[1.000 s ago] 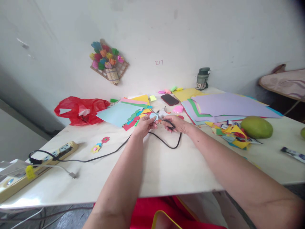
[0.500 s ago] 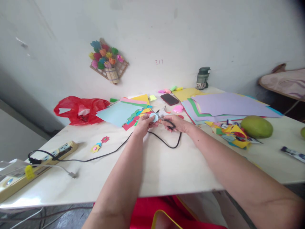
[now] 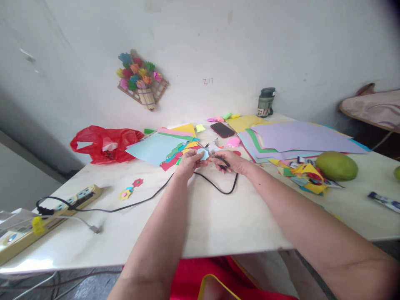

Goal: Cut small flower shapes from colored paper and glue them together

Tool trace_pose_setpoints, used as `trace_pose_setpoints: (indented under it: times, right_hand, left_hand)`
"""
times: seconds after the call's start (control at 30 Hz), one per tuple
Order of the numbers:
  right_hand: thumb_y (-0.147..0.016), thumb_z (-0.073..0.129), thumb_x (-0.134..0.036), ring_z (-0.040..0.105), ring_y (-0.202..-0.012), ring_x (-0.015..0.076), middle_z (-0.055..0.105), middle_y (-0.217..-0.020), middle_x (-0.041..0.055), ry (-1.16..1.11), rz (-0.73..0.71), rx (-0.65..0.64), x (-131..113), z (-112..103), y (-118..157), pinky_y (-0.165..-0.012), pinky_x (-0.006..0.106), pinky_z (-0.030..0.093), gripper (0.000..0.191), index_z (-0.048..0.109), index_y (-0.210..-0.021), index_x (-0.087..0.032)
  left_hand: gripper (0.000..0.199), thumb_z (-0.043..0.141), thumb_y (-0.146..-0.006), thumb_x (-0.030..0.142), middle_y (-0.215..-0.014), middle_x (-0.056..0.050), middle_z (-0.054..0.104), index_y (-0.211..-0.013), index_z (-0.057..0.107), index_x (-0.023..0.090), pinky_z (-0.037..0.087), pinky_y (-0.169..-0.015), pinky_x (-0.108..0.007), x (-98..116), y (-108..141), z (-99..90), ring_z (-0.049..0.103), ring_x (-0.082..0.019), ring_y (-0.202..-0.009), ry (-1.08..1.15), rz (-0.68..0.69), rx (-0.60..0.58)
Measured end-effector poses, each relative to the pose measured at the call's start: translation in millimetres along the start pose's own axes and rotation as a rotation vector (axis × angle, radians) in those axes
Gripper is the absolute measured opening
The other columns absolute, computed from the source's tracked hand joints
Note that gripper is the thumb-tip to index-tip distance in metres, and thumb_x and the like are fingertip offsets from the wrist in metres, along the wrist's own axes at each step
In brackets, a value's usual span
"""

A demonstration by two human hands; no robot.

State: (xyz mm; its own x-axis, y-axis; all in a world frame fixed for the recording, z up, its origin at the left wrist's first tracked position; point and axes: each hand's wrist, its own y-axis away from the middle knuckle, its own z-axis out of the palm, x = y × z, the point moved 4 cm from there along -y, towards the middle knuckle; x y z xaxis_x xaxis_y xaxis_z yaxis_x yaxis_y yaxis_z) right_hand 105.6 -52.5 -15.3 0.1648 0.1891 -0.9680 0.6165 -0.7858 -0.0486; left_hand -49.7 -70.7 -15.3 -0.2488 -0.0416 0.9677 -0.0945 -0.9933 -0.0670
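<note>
Between the fingers of my left hand (image 3: 188, 163) is a small piece of light blue paper (image 3: 203, 154), pinched and held above the table. My right hand (image 3: 235, 161) grips a pair of scissors (image 3: 223, 162) by its black handles, its fingers wrapped through them. The scissor blades point up and left, close against the right edge of the blue paper. Just behind the hands lie cut strips of coloured paper (image 3: 175, 155). Two small paper flowers, one red (image 3: 137, 182) and one yellow (image 3: 125, 194), rest to the left on the table.
A black cable (image 3: 215, 191) runs below my hands to the power strip (image 3: 84, 196). A red plastic bag (image 3: 103, 143), a phone (image 3: 222, 129), coloured paper sheets (image 3: 300, 135), paper scraps (image 3: 309, 177), a green mango (image 3: 336, 166) and a bottle (image 3: 265, 102) surround the work area.
The light blue paper has turned slightly in my left fingers and shows a bit more beside the blades. Both arms stay almost in place.
</note>
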Motion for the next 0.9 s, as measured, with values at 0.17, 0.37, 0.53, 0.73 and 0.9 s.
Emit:
trace_pose_setpoints:
  times: [0.17,0.37,0.53,0.73,0.9]
  right_hand:
    - [-0.079,0.064,-0.034,0.048,-0.035,0.0057,0.055,-0.05,-0.0034,0.001,0.001,0.012,-0.5,0.7,0.1,-0.027,0.015,0.026,0.024,0.05,-0.072,-0.016]
    - [-0.078,0.065,-0.033,0.047,-0.034,0.006,0.055,-0.049,-0.0037,-0.006,0.023,0.022,-1.8,1.8,0.1,-0.026,0.015,0.025,0.024,0.049,-0.07,-0.017]
    - [-0.078,0.065,-0.031,0.048,-0.035,0.0062,0.055,-0.05,-0.0036,-0.017,0.022,0.023,-3.4,2.4,1.3,-0.027,0.015,0.026,0.021,0.05,-0.072,-0.016]
    - [-0.074,0.067,-0.032,0.049,-0.035,0.0063,0.056,-0.05,-0.004,-0.029,0.022,0.016,0.3,2.4,-1.5,-0.026,0.014,0.027,0.024,0.049,-0.072,-0.017]
    - [-0.073,0.068,-0.032,0.05,-0.035,0.0064,0.057,-0.051,-0.0041,-0.034,0.022,0.012,4.0,1.9,-3.5,-0.026,0.014,0.028,0.024,0.051,-0.075,-0.016]
  left_hand:
    - [0.025,0.076,-0.067,0.029,-0.067,-0.002,0.065,-0.075,0.059,0.013,0.053,-0.055,-0.021,-0.2,0.4,0.0,0.062,-0.009,-0.053,0.005,-0.004,-0.003]
    - [0.028,0.077,-0.068,0.032,-0.062,-0.001,0.063,-0.074,0.057,0.013,0.053,-0.056,-0.022,-1.3,-0.6,-0.5,0.062,-0.01,-0.052,-0.018,0.0,-0.024]
    - [0.03,0.077,-0.067,0.034,-0.058,-0.001,0.063,-0.074,0.057,0.013,0.05,-0.051,-0.021,-0.9,0.4,0.6,0.061,-0.011,-0.048,-0.032,-0.014,-0.025]
    - [0.029,0.077,-0.066,0.032,-0.058,-0.002,0.064,-0.074,0.055,0.014,0.048,-0.05,-0.021,-1.5,0.6,0.3,0.061,-0.012,-0.047,-0.036,-0.029,-0.013]
    - [0.027,0.076,-0.067,0.032,-0.062,-0.002,0.065,-0.076,0.057,0.014,0.049,-0.05,-0.021,-4.3,-1.0,-2.1,0.062,-0.012,-0.049,-0.042,-0.029,-0.02]
